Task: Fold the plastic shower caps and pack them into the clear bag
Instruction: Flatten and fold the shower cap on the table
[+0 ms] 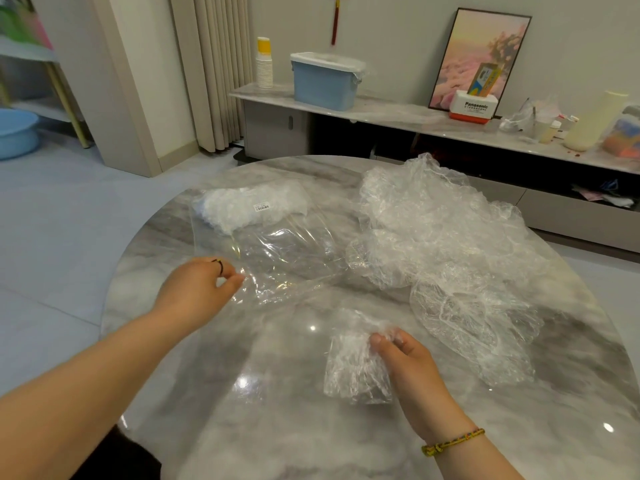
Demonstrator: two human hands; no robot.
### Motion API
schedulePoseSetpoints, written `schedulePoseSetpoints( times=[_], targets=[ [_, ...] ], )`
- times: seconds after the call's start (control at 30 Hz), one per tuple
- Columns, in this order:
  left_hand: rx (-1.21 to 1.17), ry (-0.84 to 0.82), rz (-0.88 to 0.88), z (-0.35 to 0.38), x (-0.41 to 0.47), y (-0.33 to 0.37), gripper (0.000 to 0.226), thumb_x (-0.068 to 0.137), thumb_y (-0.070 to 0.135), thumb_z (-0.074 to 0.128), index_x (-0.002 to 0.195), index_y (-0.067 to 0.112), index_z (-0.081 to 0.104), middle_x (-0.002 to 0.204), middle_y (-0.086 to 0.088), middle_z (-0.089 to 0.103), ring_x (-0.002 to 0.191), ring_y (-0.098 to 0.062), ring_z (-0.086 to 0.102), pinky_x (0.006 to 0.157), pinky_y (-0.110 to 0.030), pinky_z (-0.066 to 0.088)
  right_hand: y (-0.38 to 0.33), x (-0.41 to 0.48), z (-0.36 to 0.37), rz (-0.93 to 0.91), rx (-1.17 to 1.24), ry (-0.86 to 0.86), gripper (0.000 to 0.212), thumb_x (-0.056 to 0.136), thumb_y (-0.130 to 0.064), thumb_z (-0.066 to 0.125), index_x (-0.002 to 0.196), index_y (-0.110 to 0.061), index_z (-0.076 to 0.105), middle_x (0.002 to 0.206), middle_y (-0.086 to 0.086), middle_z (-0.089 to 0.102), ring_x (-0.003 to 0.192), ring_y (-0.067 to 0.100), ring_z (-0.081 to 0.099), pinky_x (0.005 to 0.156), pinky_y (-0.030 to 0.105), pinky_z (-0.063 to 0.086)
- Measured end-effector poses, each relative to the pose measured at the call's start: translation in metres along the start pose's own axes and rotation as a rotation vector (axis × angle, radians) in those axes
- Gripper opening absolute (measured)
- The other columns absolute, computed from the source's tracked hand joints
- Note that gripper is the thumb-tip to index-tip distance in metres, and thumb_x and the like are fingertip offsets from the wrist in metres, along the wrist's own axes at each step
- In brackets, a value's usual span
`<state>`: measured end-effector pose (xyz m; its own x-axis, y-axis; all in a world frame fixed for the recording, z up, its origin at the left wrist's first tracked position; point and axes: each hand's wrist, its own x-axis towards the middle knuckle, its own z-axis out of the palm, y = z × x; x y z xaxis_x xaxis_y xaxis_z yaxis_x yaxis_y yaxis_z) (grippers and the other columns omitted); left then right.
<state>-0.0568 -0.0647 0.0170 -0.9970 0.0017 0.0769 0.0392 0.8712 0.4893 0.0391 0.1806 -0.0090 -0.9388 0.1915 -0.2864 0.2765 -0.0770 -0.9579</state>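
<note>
- The folded shower cap (356, 368) lies flat on the table (277, 445). It is a small see-through square, nearer to the person than the clear bag (277, 251) and a bit to its right.
- The right hand (405, 362) reaches in from the low right. Its fingers curl over the top right corner of the folded shower cap and hold it.
- A bright woven band (452, 441) is tied round the right wrist.
- The clear bag lies flat on the table with its open end toward the person.
- The left hand (197, 289) is stretched out to the near left corner of the clear bag. Its thumb and fingers pinch the edge of the bag there. One finger wears a dark ring (220, 266).
- At the far end of the clear bag, inside it, sits a white bunch of packed caps (242, 209). A small sticker (261, 206) is on the bag there.
- To the right of the clear bag is a big crinkly pile of loose caps (443, 244).
- Far behind the clear bag, a blue bin (323, 84) stands on a long low shelf (381, 110).
</note>
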Motion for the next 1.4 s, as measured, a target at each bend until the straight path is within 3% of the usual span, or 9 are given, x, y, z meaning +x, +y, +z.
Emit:
schedulePoseSetpoints(
  times=[0.07, 0.13, 0.2, 0.5, 0.67, 0.87, 1.1, 1.23, 1.4],
  targets=[
    [0.143, -0.064, 0.020, 0.004, 0.003, -0.011, 0.026, 0.091, 0.031, 0.054, 0.101, 0.013, 0.068, 0.124, 0.000, 0.058, 0.118, -0.018, 0.047, 0.092, -0.024, 0.033, -0.003, -0.001, 0.002, 0.044, 0.118, 0.001, 0.020, 0.092, -0.004, 0.050, 0.098, 0.014, 0.055, 0.082, 0.011, 0.057, 0.097, 0.039, 0.059, 0.080, 0.028, 0.048],
    [0.189, -0.136, 0.046, 0.010, 0.004, -0.014, 0.025, 0.090, 0.034, 0.055, 0.105, 0.020, 0.068, 0.136, 0.003, 0.048, 0.128, -0.014, 0.039, 0.100, -0.021, 0.026, -0.008, -0.003, 0.002, 0.080, 0.221, -0.001, 0.025, 0.092, -0.003, 0.047, 0.113, 0.011, 0.048, 0.116, 0.017, 0.049, 0.106, 0.027, 0.055, 0.098, 0.040, 0.041],
    [0.254, -0.207, 0.101, 0.016, 0.003, -0.011, 0.027, 0.089, 0.040, 0.054, 0.111, 0.029, 0.065, 0.146, 0.004, 0.035, 0.136, -0.012, 0.027, 0.107, -0.021, 0.018, -0.011, -0.003, 0.003, 0.105, 0.287, -0.023, 0.018, 0.093, -0.003, 0.044, 0.103, -0.004, 0.059, 0.091, 0.009, 0.068, 0.088, 0.020, 0.062, 0.089, 0.037, 0.045],
    [0.583, -0.458, 0.124, 0.028, -0.001, -0.011, 0.061, 0.092, 0.054, 0.038, 0.146, 0.033, 0.019, 0.156, -0.001, -0.011, 0.143, -0.020, -0.011, 0.113, -0.046, -0.008, -0.045, 0.024, 0.028, 0.150, 0.347, -0.063, 0.019, 0.095, -0.007, 0.040, 0.086, -0.010, 0.057, 0.080, 0.007, 0.061, 0.073, 0.022, 0.058, 0.060, 0.036, 0.050],
    [0.624, -0.439, 0.090, 0.024, 0.001, -0.014, 0.082, 0.090, 0.058, 0.039, 0.149, 0.017, -0.001, 0.156, 0.001, -0.013, 0.143, -0.018, -0.011, 0.112, -0.047, -0.011, -0.053, 0.055, 0.067, 0.216, 0.323, -0.152, 0.021, 0.095, -0.007, 0.040, 0.111, -0.002, 0.052, 0.096, 0.016, 0.058, 0.077, 0.027, 0.057, 0.045, 0.028, 0.054],
    [0.445, -0.281, 0.172, 0.006, 0.003, -0.011, 0.089, 0.090, 0.046, 0.049, 0.147, 0.019, -0.014, 0.154, 0.008, -0.018, 0.143, -0.010, -0.003, 0.115, -0.030, 0.004, -0.050, 0.071, 0.098, 0.259, 0.205, -0.174, 0.015, 0.095, -0.005, 0.042, 0.087, -0.009, 0.054, 0.083, 0.010, 0.056, 0.069, 0.025, 0.057, 0.033, 0.018, 0.042],
    [0.122, -0.229, 0.339, -0.005, -0.007, 0.003, 0.086, 0.093, 0.014, 0.047, 0.136, 0.032, -0.025, 0.127, 0.033, -0.027, 0.140, 0.001, -0.002, 0.095, -0.008, 0.027, -0.064, 0.062, 0.110, 0.203, -0.366, -0.343, 0.031, 0.095, -0.002, 0.037, 0.071, -0.016, 0.051, 0.062, 0.003, 0.050, 0.044, 0.013, 0.049, 0.030, 0.015, 0.036],
    [0.006, -0.233, 0.361, -0.007, -0.014, 0.008, 0.082, 0.093, 0.004, 0.040, 0.115, 0.044, -0.028, 0.116, 0.041, -0.032, 0.138, 0.006, 0.003, 0.086, 0.002, 0.020, -0.080, 0.069, 0.107, 0.396, -0.029, -0.246, 0.026, 0.096, 0.002, 0.033, 0.074, -0.008, 0.042, 0.070, 0.011, 0.044, 0.029, 0.014, 0.050, 0.026, 0.014, 0.036],
    [-0.184, -0.317, 0.322, -0.015, -0.021, 0.017, 0.084, 0.092, 0.000, 0.042, 0.115, 0.055, -0.017, 0.119, 0.049, -0.019, 0.128, -0.013, 0.030, 0.075, 0.010, 0.022, -0.075, 0.085, 0.127, 0.384, 0.401, -0.043, 0.022, 0.095, 0.002, 0.034, 0.081, -0.001, 0.050, 0.074, 0.013, 0.051, 0.060, 0.023, 0.049, 0.045, 0.031, 0.045]
  ],
)
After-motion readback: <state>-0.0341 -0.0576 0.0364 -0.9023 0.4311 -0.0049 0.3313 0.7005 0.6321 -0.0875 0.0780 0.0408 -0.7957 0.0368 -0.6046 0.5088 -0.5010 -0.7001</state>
